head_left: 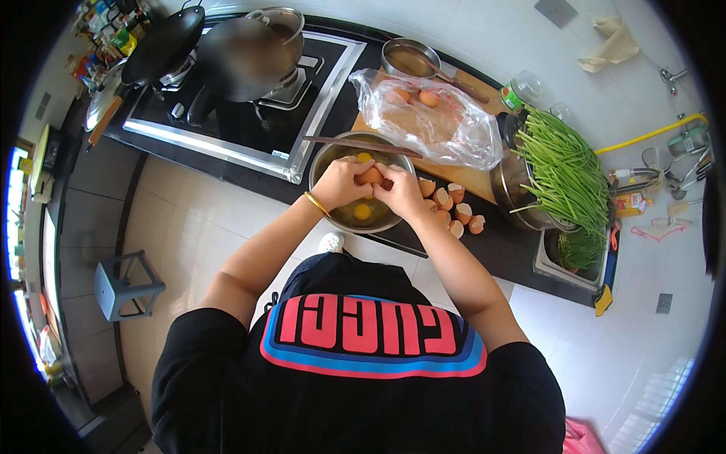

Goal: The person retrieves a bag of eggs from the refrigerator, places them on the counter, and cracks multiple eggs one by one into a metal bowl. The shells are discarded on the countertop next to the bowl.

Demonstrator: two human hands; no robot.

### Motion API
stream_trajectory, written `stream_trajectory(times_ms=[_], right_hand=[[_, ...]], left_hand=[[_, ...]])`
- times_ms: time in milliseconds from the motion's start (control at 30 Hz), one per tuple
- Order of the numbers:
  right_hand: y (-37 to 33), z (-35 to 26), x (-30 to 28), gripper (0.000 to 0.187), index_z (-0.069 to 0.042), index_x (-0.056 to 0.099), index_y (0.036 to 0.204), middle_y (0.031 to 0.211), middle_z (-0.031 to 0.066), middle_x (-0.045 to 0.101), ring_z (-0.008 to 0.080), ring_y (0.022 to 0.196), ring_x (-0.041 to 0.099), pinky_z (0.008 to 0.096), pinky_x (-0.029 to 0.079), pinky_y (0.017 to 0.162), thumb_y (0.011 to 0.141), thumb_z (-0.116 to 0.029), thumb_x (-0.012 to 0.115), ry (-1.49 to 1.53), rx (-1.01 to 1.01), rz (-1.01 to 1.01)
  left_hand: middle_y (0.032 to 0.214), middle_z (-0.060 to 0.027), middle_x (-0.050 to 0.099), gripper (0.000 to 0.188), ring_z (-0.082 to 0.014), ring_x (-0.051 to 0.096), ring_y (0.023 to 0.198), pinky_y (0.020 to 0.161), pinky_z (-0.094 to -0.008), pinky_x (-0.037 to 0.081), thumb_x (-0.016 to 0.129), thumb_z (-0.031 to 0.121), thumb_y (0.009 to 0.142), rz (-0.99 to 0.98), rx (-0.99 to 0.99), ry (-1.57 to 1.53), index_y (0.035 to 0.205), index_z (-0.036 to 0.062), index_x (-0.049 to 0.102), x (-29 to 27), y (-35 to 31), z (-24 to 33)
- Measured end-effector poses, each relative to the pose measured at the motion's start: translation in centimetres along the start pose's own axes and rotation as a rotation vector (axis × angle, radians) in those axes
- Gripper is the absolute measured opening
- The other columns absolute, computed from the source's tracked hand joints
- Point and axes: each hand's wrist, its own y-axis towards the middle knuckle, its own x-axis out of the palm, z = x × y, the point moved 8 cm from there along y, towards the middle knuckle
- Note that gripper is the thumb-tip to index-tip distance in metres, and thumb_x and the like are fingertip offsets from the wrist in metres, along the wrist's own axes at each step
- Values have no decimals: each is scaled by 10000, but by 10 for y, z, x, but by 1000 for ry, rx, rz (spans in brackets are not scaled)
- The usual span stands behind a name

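Note:
A brown egg (370, 176) is held between both hands over a steel bowl (317, 168). My left hand (342, 184), with a gold bangle at the wrist, grips it from one side; my right hand (401, 191) pinches it from the other. Whether its shell is cracked is hidden by the fingers. Raw egg with several yellow yolks (363, 212) lies in the bowl. Across the far rim rest chopsticks (363, 144). Several broken eggshells (443, 200) are heaped on the black counter beside my right hand.
Past the bowl, a clear plastic bag (446, 132) with eggs lies on a wooden board (473, 180), near a small pan (409, 58). Green stalks (563, 166) top a pot at the right, beside a sink (546, 266). The stove (249, 125) holds a wok (162, 47). A stool (128, 286) stands left.

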Motion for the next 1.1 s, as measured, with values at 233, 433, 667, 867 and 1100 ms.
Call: stream_trajectory(times_ms=[233,433,667,867,1100], right_hand=[[-1,-9,-4,415,9,622,1056,802,156,593,292,709,618,346,502,646,675,-114,731,-74,-137,37],[-4,-15,-12,408,18,616,1059,801,145,586,302,710,605,355,500,649,674,-81,709,-45,-212,10],[-1,-36,-15,441,-7,583,1111,966,145,573,311,811,614,378,514,711,684,-51,685,-223,-384,-65],[12,-101,-57,416,-27,572,1103,1033,133,564,308,824,619,380,518,717,700,-40,674,-361,-434,-80],[23,-203,-125,374,-25,607,1062,1044,101,573,243,753,635,326,525,667,694,-12,673,-451,-667,123]], left_hand=[[937,-218,628,497,-347,631,824,793,-359,511,709,170,642,29,66,-47,1105,2,638,-2,-2,2],[1006,-194,623,523,-331,630,854,804,-346,507,689,116,630,-10,106,-51,1145,41,632,-8,-3,1],[1011,-132,639,616,-271,616,937,974,-449,368,668,133,640,-37,265,299,1245,101,560,-28,-2,29],[977,-83,659,603,-242,630,943,1020,-535,296,682,116,663,-31,325,558,1237,136,497,-75,12,80],[1013,-79,665,601,-224,632,978,1050,-506,285,701,92,662,187,495,754,1234,140,523,-147,23,169]])
